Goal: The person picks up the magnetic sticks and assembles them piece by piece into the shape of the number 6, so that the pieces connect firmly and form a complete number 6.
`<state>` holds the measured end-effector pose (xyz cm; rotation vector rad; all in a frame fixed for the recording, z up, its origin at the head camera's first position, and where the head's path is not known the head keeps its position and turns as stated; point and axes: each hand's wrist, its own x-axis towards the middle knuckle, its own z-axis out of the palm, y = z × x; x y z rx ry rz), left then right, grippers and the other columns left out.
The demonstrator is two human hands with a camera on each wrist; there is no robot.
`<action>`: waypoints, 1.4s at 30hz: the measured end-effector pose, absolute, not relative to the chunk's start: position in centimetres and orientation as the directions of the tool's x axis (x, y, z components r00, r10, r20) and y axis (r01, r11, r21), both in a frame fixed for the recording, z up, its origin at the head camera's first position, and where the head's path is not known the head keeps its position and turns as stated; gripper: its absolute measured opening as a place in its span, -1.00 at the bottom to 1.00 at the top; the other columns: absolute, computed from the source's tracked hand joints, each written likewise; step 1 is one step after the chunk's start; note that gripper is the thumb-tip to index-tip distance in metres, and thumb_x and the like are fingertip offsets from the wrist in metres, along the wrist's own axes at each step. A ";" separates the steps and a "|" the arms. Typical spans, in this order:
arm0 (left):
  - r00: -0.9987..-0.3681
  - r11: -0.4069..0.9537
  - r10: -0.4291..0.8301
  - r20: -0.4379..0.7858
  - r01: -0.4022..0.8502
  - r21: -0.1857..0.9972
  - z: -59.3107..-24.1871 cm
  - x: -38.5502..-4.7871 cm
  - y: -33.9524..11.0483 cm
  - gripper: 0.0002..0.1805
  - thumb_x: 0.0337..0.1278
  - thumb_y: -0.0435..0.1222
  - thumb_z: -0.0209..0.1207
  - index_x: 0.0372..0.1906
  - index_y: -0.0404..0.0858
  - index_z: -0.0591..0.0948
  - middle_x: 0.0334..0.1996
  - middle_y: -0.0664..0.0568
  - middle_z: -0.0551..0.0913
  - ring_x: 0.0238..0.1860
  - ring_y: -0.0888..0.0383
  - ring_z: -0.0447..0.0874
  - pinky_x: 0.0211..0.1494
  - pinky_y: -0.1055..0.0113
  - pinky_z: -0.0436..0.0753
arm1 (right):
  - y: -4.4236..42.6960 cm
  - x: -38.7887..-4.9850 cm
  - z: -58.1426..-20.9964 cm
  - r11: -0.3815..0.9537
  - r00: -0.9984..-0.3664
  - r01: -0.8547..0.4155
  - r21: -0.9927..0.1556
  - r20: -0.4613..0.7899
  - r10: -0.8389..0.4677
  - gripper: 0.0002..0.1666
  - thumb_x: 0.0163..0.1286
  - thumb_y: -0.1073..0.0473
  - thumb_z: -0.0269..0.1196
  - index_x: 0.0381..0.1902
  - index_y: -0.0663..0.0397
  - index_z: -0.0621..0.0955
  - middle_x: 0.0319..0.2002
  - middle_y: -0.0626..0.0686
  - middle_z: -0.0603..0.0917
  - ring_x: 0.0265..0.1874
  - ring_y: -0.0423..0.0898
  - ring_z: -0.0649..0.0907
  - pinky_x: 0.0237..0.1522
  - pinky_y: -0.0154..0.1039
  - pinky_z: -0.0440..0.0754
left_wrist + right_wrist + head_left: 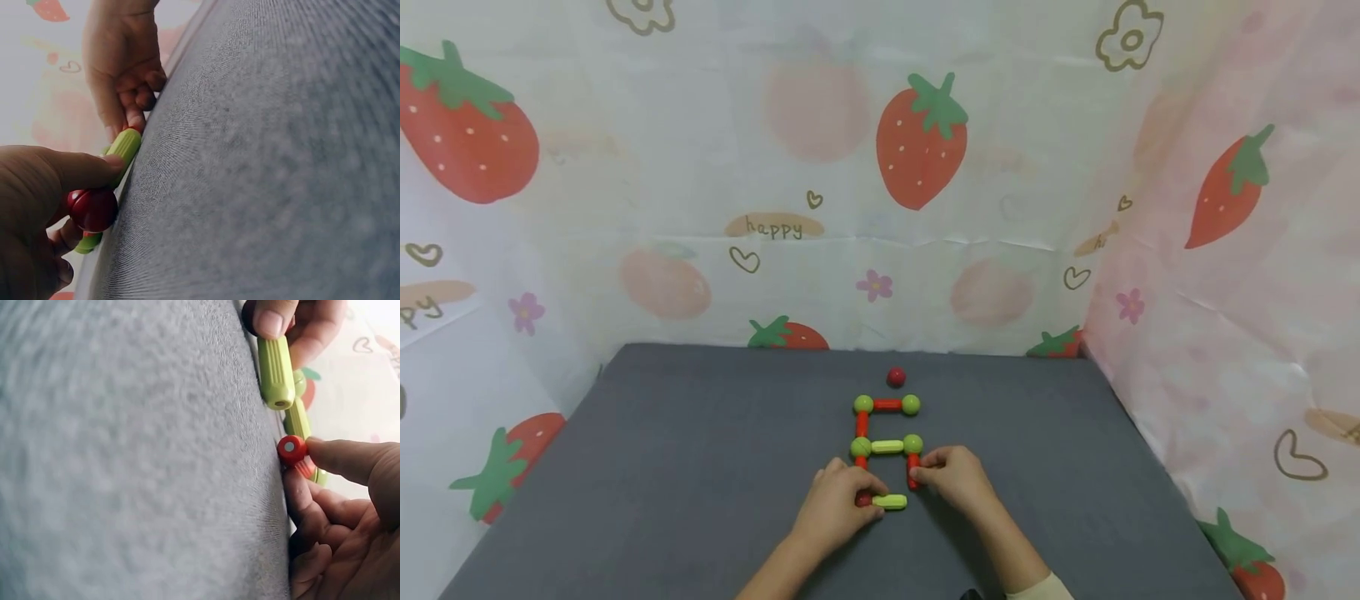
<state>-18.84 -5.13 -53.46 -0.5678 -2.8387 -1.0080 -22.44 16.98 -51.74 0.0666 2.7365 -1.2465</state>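
Note:
A figure of magnetic rods and balls lies on the dark table. My left hand [833, 508] holds a dark red ball [95, 211] at its lower left corner between thumb and fingers. From that ball a yellow-green rod [892, 502] points right, its far end free. My right hand [958, 481] pinches a red rod [302, 464], whose upper end meets a green ball [913, 444]. The near end of this red rod, with its round metal tip, stands apart from the yellow-green rod. Fingers partly hide the left red rod [861, 462].
Above, another yellow-green rod [887, 447] joins two green balls. A red rod [862, 424] climbs to a green ball [863, 404], and a further red rod [887, 405] reaches another green ball [911, 404]. One loose red ball [897, 377] lies beyond. Strawberry-print cloth [820, 283] hangs around the table.

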 end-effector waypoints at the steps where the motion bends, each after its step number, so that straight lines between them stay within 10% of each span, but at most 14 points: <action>1: -0.928 0.714 0.316 0.196 0.369 0.594 -53.5 -18.8 -5.1 -0.75 -0.14 -0.15 0.58 -0.26 0.13 0.83 -0.38 0.43 0.70 -0.35 0.30 0.30 -0.21 0.31 0.28 | 17.0 -22.4 -51.7 0.660 -0.990 0.098 -0.744 -0.143 -0.014 -0.74 0.19 0.04 0.53 -0.30 0.09 0.78 -0.38 -0.07 0.74 -0.42 -0.16 0.61 -0.36 -0.23 0.55; 42: -0.927 0.655 0.300 0.225 0.372 0.658 -54.2 -19.0 -5.6 -0.77 -0.11 -0.18 0.57 -0.28 0.15 0.82 -0.38 0.42 0.70 -0.33 0.30 0.34 -0.19 0.30 0.32 | 15.9 -34.5 -45.8 0.718 -0.945 -0.285 -0.635 0.060 -0.322 -0.66 0.41 0.15 0.38 0.12 0.03 0.71 -0.01 0.04 0.72 -0.17 -0.03 0.59 -0.20 -0.11 0.57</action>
